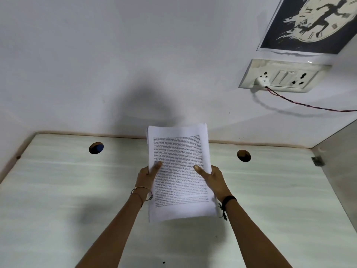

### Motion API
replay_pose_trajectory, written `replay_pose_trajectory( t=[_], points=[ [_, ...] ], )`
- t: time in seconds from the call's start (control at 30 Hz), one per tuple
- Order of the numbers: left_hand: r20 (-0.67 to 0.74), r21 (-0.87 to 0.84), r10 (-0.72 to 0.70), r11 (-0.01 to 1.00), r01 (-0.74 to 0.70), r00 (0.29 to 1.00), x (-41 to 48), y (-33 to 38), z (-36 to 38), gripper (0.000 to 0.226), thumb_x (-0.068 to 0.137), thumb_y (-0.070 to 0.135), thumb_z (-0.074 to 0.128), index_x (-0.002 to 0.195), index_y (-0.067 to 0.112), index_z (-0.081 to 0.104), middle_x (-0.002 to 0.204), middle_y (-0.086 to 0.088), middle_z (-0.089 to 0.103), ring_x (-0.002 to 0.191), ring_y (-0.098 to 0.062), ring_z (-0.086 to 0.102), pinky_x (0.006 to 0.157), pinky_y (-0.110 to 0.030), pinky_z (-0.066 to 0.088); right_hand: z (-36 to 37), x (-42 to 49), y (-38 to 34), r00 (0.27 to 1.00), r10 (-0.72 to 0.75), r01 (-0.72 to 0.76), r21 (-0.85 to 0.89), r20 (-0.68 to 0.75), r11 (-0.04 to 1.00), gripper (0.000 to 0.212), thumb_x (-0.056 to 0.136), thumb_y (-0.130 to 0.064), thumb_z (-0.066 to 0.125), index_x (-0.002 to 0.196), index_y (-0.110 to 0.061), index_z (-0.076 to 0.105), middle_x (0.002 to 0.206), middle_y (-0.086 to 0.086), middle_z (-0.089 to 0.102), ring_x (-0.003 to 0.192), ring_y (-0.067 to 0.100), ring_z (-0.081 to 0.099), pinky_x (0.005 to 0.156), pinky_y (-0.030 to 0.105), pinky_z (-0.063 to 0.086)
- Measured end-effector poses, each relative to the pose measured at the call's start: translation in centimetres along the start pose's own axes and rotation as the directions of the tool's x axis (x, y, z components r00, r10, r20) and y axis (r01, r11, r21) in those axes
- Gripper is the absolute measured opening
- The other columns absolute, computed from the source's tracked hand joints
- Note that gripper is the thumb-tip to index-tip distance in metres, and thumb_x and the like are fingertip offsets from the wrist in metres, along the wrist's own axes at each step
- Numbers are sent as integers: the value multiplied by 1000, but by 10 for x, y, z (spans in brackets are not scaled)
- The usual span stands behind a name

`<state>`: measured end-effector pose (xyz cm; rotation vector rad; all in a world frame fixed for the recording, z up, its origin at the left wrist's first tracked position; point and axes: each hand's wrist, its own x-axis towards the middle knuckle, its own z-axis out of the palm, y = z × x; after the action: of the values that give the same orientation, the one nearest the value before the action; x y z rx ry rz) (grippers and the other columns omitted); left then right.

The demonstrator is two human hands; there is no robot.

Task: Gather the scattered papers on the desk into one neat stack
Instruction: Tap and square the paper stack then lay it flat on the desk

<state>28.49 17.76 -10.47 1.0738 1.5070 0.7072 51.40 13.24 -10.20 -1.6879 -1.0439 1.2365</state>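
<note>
Stack of papers (pixel 178 171): one bundle, printed text facing the camera, held over the middle of the desk (pixel 270 200). Its top edge shows against the wall (pixel 96 55) behind the desk. Sheet edges are slightly offset at the top left corner. Cannot tell whether the bottom edge touches the desk.

Left hand (pixel 147 174): grips the stack's left edge, thumb (pixel 157 165) flat on the front page. Other fingers are behind the sheets, hidden. Thin bangle (pixel 142 192) on the wrist.

Right hand (pixel 212 177): grips the stack's right edge in the same way, thumb (pixel 200 169) on the front, remaining fingers out of sight behind. Black band (pixel 229 200) on the wrist.

Desk: pale top with 2 round cable holes near its rear edge — left hole (pixel 96 147) and right hole (pixel 243 155), one on each side of the stack.

Above the desk's right rear corner: switch panel (pixel 280 75) on the wall, white plug (pixel 261 81) inserted, and a red-black wire (pixel 309 105) running off to the right. Poster (pixel 309 22) w/ a running figure higher up.

Right end of the desk: upright side panel (pixel 343 161) w/ a small metal fitting (pixel 316 161).
</note>
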Motion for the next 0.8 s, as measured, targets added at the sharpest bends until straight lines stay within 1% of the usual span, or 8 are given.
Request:
replay_pose_trajectory(
  t=[0.07, 0.13, 0.33, 0.47, 0.6, 0.7, 0.77, 0.8],
  points=[
    [-24, -99, -30, 995, 27, 999, 2, -8, 5, 45, 82, 50, 59, 95, 8, 67, 92, -14, 70, 90, -32, 67, 79, -31, 54, 3, -2, 7, 1000, 15, -15, 27, -8, 1000, 30, 86, -45, 65, 81, -15, 65, 67, -6, 64, 60, 12, 58, 56, 20, 44],
    [-36, -127, -63, 990, 58, 997, 3, -21, 9, 34, 91, 35, 53, 103, 5, 65, 98, -14, 69, 91, -29, 66, 78, -27, 55, 6, -5, 16, 999, 30, -29, 59, -16, 998, 33, 90, -45, 59, 102, -16, 69, 91, -2, 74, 81, 13, 70, 66, 18, 51],
    [-22, -1, -234, 972, 234, 972, 25, -90, 20, 47, 90, 40, 41, 117, 6, 58, 119, -17, 62, 111, -34, 58, 103, -49, 42, 21, -11, 52, 990, 128, -128, -3, -60, 992, 35, 99, -45, 43, 108, -15, 59, 102, -1, 66, 91, 13, 62, 74, 20, 46],
    [-50, 70, -265, 961, 268, 963, 12, -92, 26, 34, 99, 20, 35, 121, 4, 53, 124, -18, 59, 112, -35, 56, 102, -45, 42, 27, -13, 75, 977, 211, -212, -24, -36, 977, 27, 102, -37, 39, 108, -14, 51, 99, -2, 61, 92, 17, 60, 73, 23, 44],
    [-124, 229, -168, 954, 193, 978, 0, -95, 32, 43, 97, 4, 32, 139, 10, 38, 135, -14, 52, 115, -34, 54, 100, -38, 43, 29, -9, 85, 974, 220, -227, -157, -60, 961, 26, 102, -20, 39, 122, -6, 46, 105, 4, 58, 92, 19, 57, 77, 25, 41],
    [-161, 356, 6, 933, 52, 987, -7, -104, 39, 67, 92, -7, 35, 149, 21, 14, 139, -13, 44, 89, -29, 60, 70, -29, 52, 33, -6, 88, 982, 155, -180, -285, -109, 941, 15, 101, -15, 40, 108, -5, 48, 91, 0, 56, 85, 19, 54, 65, 21, 38],
    [-149, 461, 102, 887, -22, 984, -10, -111, 44, 77, 88, -12, 36, 149, 27, 8, 120, -15, 47, 66, -16, 49, 50, -18, 39, 36, -3, 91, 983, 119, -163, -361, -142, 918, 11, 100, -14, 41, 100, -5, 47, 84, -2, 53, 83, 21, 54, 63, 21, 37],
    [-139, 527, 130, 849, -38, 982, -11, -114, 47, 78, 87, -11, 37, 148, 28, 7, 116, -15, 46, 67, -15, 48, 49, -18, 39, 36, -1, 95, 983, 109, -161, -398, -150, 903, 14, 99, -16, 42, 101, -4, 49, 87, 0, 54, 86, 23, 55, 66, 23, 37]
  ],
)
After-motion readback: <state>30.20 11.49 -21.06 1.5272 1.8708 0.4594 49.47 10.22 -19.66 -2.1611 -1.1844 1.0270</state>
